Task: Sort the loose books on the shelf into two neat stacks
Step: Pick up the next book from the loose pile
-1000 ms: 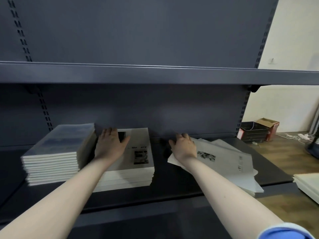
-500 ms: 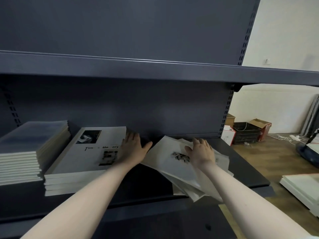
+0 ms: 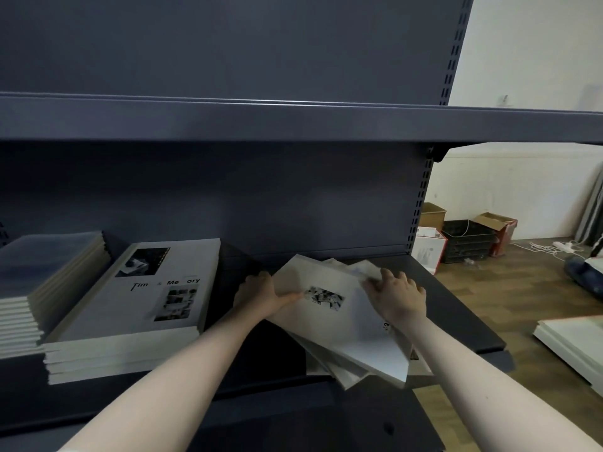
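Note:
A messy pile of loose white books point(image 3: 346, 324) lies fanned out on the right of the dark shelf point(image 3: 470, 321), partly overhanging its front edge. My left hand point(image 3: 261, 296) grips the top book's left edge, thumb on the cover. My right hand point(image 3: 396, 295) rests on the pile's far right corner, fingers curled over the books. A neat stack of white books point(image 3: 130, 318) with a printed cover stands left of centre. A taller stack with blue-grey covers point(image 3: 42, 275) stands at the far left.
The upper shelf point(image 3: 293, 122) overhangs the work area. To the right, on the wooden floor, stand cardboard boxes point(image 3: 496, 226), a black crate point(image 3: 466, 239), cables and white boards point(image 3: 574, 344).
My left hand left the white stack and moved right to the loose pile's left edge. My right hand shifted to the pile's far right. The view panned right.

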`<state>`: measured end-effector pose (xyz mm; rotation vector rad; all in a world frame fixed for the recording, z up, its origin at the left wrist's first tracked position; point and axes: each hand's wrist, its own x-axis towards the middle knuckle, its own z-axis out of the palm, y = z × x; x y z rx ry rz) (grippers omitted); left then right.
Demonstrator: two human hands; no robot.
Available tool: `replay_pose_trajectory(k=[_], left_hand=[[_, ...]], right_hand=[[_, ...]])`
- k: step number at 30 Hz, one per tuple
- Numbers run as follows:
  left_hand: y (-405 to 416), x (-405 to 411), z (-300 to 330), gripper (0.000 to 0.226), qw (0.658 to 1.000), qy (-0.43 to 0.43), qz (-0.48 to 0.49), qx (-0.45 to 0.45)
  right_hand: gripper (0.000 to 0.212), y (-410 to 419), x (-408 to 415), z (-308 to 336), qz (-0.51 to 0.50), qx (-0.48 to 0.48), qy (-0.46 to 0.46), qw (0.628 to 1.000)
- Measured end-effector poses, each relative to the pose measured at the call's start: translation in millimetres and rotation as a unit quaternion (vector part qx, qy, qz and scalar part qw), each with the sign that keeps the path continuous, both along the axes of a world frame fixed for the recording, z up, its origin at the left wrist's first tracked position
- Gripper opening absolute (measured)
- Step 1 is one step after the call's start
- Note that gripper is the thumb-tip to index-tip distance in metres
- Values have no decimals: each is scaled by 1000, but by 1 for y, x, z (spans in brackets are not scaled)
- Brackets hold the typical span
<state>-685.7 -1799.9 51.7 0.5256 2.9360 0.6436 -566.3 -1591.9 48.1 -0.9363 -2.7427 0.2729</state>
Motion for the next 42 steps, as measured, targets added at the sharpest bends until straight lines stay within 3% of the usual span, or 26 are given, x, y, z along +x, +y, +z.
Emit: replay_pose_trajectory(k=[3, 12, 15, 18, 23, 28, 32, 36, 39, 42], left_hand=[[-2, -5, 4, 84, 1000, -4, -1, 1], [-27, -8, 26, 44, 999, -37, -15, 11], [-31, 2, 32, 30, 984, -108, -36, 133], [-34, 10, 39, 20, 938, -180, -40, 295], [-50, 9, 51, 13, 906, -178, -60, 380], [-81, 8, 59, 10, 880, -178, -68, 436], [-108, 9, 65, 6, 856, -179, -59, 481], [-136, 6, 65, 13, 841, -189, -58, 504], [-156, -1, 62, 14, 819, -208, -33, 534], [-170, -4, 61, 34, 792, -233, -4, 564]], right_hand=[[62, 0, 1, 2, -8, 6, -3, 1000], [66, -1, 10, 4, -32, 14, -14, 999], [67, -9, 14, 4, -46, 17, -11, 999], [68, -17, 18, 8, -55, 15, -1, 998], [72, -33, 24, 21, -58, -33, 26, 997], [73, -48, 25, 32, -62, -148, 90, 983], [72, -66, 23, 40, -81, -256, 168, 949], [87, -80, 14, 35, -82, -388, 276, 876], [67, -90, 9, 30, -98, -473, 319, 815], [38, -106, 10, 32, -37, -580, 318, 749]])
